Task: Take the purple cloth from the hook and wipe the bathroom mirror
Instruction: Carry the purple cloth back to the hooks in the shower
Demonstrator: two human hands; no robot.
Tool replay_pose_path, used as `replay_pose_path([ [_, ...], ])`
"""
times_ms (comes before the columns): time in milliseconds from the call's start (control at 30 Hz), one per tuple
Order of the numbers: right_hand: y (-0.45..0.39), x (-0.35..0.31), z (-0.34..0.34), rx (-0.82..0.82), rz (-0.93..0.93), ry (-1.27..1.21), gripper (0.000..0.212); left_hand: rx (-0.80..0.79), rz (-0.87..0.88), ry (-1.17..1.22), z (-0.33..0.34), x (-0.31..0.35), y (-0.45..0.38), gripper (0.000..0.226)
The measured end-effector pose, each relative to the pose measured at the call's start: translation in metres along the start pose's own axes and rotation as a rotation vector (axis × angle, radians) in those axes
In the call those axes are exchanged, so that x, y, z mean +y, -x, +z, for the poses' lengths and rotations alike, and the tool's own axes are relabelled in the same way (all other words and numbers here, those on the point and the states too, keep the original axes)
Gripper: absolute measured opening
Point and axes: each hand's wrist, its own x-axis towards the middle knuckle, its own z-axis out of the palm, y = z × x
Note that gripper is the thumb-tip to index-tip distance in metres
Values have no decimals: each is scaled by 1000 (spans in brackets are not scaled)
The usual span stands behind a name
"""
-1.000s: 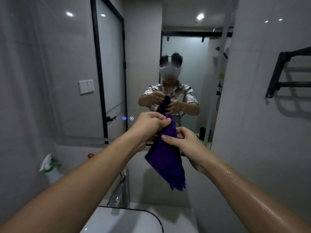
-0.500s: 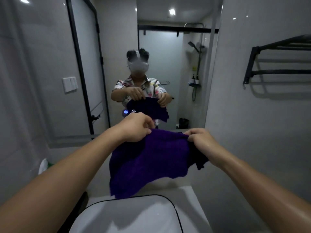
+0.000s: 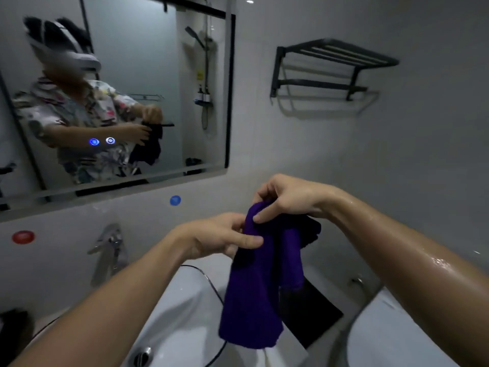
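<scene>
Left hand (image 3: 222, 235): extended forward, palm inward, thumb and fingers pinched shut on purple cloth (image 3: 254, 292) just under its bunched top. Right hand (image 3: 285, 198): raised slightly above the left, wrist bent downward, fingertips and thumb closed on the top fold of the same cloth; forearm wet and glistening. Setting: white washbasin (image 3: 182, 321) below, chrome faucet (image 3: 108, 250) at its left rear, black-framed mirror (image 3: 158, 75) on grey tiled wall, black towel rack (image 3: 330, 67) mounted to the right, toilet lid (image 3: 397, 337), apparently, at lower right. Cloth: gathered between both grips, hanging in folds over the basin's right side, well apart from the mirror.
</scene>
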Motion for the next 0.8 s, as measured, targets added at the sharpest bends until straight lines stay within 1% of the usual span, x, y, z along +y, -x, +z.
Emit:
replay_pose_path([
  [67,19,16,-13,29,38,105,9,-38,20,1,24,6,-20,27],
  [133,41,37,-24,74,67,214,13,-56,30,48,50,11,-39,21],
  [200,64,68,-27,198,82,239,16,38,34,147,79,15,-61,21],
  [233,75,88,-25,307,99,206,18,104,31,205,93,16,-72,25],
  [300,100,134,-12,621,184,58,25,161,17,310,122,18,-94,27],
  [333,115,156,-2,797,245,-67,25,164,0,358,135,19,-104,25],
  [367,132,176,11,952,306,-239,20,163,-20,403,147,20,-113,23],
  [400,150,194,25,1045,374,-436,17,162,-40,447,158,22,-122,22],
  [433,169,210,40,1053,479,-605,23,156,-59,491,169,25,-131,22],
  [467,187,224,54,973,601,-724,32,151,-78,527,181,28,-141,22],
  [500,204,234,67,850,690,-832,44,145,-95,552,193,32,-150,20],
  [533,219,243,76,741,729,-953,54,146,-116,567,206,36,-160,19],
  [567,233,252,81,679,711,-1092,60,144,-141,578,221,41,-171,24],
  [600,244,261,81,670,653,-1219,61,141,-171,588,235,45,-181,30],
  [667,264,274,72,726,509,-1389,53,109,-218,597,266,55,-197,41],
  [800,310,301,46,890,347,-1435,38,13,-230,555,327,73,-233,39],
])
